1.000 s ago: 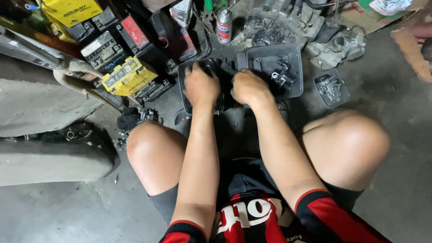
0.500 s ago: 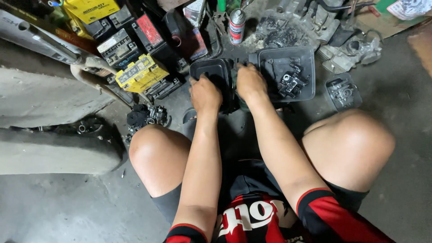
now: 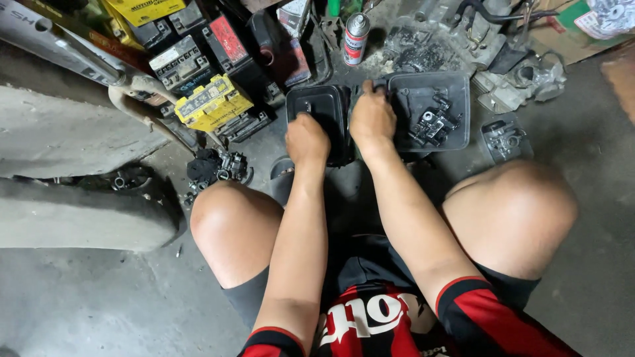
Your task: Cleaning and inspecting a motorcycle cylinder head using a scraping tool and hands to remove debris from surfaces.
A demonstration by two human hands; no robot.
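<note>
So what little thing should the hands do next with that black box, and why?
Probably steady the black box with the left hand and lift the right hand toward the metal parts in the grey tray. Both hands already rest on the box's near edge, the right one beside the tray, and those parts lie loose there, close by. What the fingers grip is hidden.

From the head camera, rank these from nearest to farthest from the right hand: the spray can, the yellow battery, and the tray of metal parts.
From the right hand:
1. Tray of metal parts, right beside the hand on its right.
2. Spray can, straight above the hand in the picture.
3. Yellow battery, far off to the left, past the left hand.
</note>
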